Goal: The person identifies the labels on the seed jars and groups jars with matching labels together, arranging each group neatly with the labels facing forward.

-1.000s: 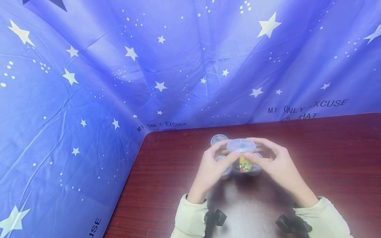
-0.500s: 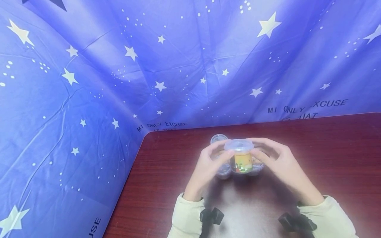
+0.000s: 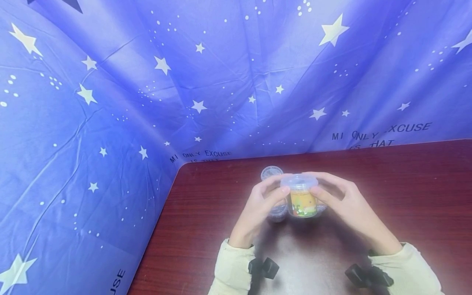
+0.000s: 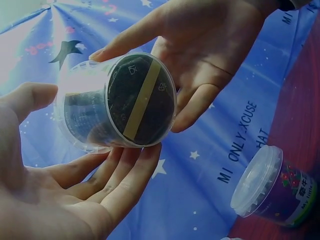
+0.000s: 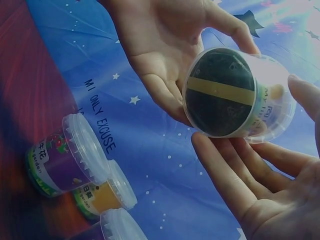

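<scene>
Both hands hold a clear plastic tub [image 3: 304,203] with a translucent lid and a yellow-and-green printed label, raised above the table. My left hand [image 3: 259,207] grips its left side, thumb near the lid's rim. On the opposite side my right hand [image 3: 343,205] grips it the same way, fingers round the back. From below, the left wrist view shows the tub's dark base [image 4: 142,100], crossed by a pale yellow strip [image 4: 141,100]. In the right wrist view, part of the label's lettering [image 5: 270,112] is readable.
Behind the held tub, similar lidded tubs stand on the dark red table [image 3: 206,213], one farther back [image 3: 271,172]. In the right wrist view, a purple-labelled tub [image 5: 57,162] stands beside a yellow-labelled tub [image 5: 100,197]. A blue star-printed cloth [image 3: 221,73] borders the table.
The tub has turned in the hands, so more of its printed label faces the head camera. The thumbs have moved farther apart, and both wrists have shifted slightly outward.
</scene>
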Available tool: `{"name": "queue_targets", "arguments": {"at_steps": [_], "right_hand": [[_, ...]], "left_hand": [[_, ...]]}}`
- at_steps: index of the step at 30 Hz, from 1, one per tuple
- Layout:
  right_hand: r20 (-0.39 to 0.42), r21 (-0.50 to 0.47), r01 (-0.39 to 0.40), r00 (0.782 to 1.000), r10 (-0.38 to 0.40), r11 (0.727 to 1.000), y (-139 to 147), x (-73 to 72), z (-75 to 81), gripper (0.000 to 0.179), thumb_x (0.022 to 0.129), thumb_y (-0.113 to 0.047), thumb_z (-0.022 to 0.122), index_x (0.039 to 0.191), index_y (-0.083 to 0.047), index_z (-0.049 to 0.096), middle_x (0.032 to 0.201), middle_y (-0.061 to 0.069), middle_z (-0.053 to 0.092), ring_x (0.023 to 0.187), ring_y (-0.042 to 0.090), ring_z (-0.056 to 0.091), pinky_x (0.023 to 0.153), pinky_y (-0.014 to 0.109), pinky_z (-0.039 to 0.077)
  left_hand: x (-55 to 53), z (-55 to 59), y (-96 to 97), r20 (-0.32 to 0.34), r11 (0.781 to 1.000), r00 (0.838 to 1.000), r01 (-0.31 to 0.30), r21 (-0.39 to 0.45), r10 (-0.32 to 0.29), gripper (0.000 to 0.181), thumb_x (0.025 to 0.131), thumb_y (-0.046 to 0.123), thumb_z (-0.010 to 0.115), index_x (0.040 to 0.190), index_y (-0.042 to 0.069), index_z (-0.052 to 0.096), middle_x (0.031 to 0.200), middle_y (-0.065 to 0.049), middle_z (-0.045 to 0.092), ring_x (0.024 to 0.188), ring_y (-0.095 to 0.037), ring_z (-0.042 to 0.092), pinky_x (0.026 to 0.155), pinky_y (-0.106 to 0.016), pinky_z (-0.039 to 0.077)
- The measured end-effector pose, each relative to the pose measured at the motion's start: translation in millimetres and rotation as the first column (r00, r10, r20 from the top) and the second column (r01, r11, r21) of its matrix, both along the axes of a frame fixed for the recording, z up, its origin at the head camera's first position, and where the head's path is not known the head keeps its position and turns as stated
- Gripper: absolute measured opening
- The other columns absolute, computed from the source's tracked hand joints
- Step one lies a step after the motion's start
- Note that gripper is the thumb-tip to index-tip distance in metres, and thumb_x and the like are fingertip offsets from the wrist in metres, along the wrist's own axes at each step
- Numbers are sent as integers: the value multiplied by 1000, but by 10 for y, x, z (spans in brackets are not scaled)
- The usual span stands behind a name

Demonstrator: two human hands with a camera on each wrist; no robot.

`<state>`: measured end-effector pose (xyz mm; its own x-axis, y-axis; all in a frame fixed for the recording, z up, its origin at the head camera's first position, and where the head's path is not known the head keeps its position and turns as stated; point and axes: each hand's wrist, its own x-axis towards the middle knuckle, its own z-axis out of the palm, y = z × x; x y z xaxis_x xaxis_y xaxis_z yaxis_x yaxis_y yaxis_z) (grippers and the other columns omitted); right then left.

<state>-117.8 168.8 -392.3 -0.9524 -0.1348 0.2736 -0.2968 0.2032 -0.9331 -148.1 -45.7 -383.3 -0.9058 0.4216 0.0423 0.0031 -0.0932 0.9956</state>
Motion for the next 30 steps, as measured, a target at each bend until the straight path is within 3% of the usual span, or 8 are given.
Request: {"name": "queue_targets", "arguments": {"at_steps": [7,13,17,21,25,30], "right_hand": [[3,-37,27,1000,-27,999,-4,11,2,40,100,-13,59,140,-9,55,126,-9,66,111,5,64,88,19,55],[5,-18,110,994,-110,994,-19,7,9,39,96,-16,65,135,-14,59,121,-6,68,106,7,66,86,18,55],[-12,-21,138,990,-138,990,-39,-3,-3,38,94,-15,68,131,-14,62,117,-5,69,103,8,67,86,18,55],[-58,-11,162,985,-162,987,-66,-13,-34,38,91,-11,71,128,-10,63,110,-5,72,98,8,68,86,17,54],[-72,1,177,982,-177,984,-93,-21,-62,38,88,-10,75,124,-9,63,104,-5,73,96,7,68,84,17,54],[-76,13,184,980,-183,983,-96,-21,-58,38,87,-10,76,123,-10,63,104,-4,73,95,7,68,85,17,54]], "left_hand": [[-1,2,5,-17,999,999,-35,3,35,36,94,19,67,129,12,64,122,-8,68,112,-19,65,99,-37,53],[-1,13,15,-98,995,992,-89,-40,85,34,95,17,67,127,8,63,119,-14,68,105,-21,68,93,-36,57],[29,28,52,-148,985,982,-136,-103,120,35,94,19,68,127,10,64,118,-11,68,106,-20,67,94,-33,56],[70,23,124,-152,974,976,-181,-140,159,42,89,23,75,128,16,62,115,-3,69,105,-14,66,90,-29,56],[92,1,179,-137,966,972,-210,-149,190,47,84,26,80,127,21,62,111,4,69,100,-9,66,74,-26,58],[77,-18,171,-156,970,971,-202,-136,180,46,86,24,78,128,19,62,110,0,70,99,-11,67,75,-28,58]]}}
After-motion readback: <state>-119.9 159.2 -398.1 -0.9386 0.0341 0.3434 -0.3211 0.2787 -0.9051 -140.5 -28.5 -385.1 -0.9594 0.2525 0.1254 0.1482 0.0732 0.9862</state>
